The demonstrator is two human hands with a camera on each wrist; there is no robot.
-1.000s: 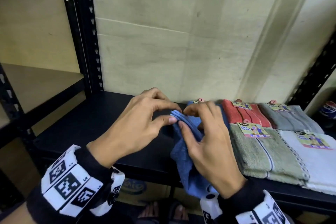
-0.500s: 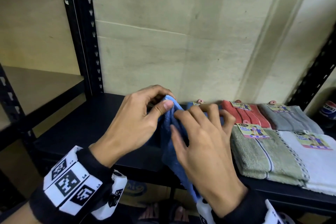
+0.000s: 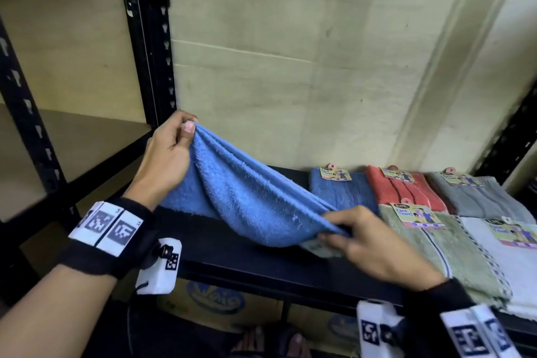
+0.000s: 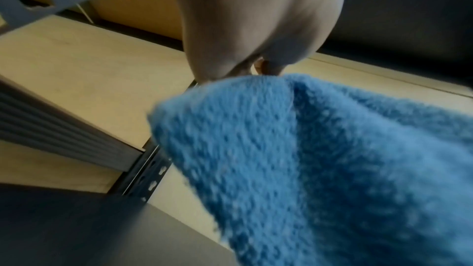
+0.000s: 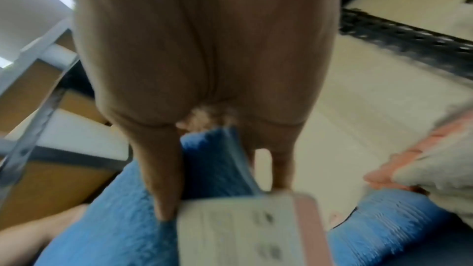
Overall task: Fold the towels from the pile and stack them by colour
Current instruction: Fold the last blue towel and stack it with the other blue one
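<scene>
Right now the blue towel [image 3: 250,203] hangs in the air above the black shelf [image 3: 261,267], stretched between two pinches: the left hand [image 3: 167,160] holds one end high, thumb pressed on the hem against curled fingers, and the right hand [image 3: 374,244] grips the other end low, near the shelf's front edge, with a card tag [image 5: 245,230] caught or dangling just beneath its fingers. The cloth sags in the middle and looks doubled along its length, so the step in hand is probably squaring it up before the next fold. To do that well, level the hands first, since the slant lets one layer creep past the other; draw them gently apart until the sag goes, then check that the hems line up at each pinch. Terry cloth like this is limp and clingy, so it will hold a crease only once laid flat and smoothed. Lower it onto the bare part of the shelf to the left, well apart from the green towel [image 3: 436,253], and bring one end over to meet the other. Mind the tag, which could get buried in the fold. The folded blue towel [image 3: 340,192] at the back of the shelf, beside the red towel [image 3: 401,192], seems the right stack for it; the grey towel [image 3: 476,197] and white towel [image 3: 505,267] lie farther right.
</scene>
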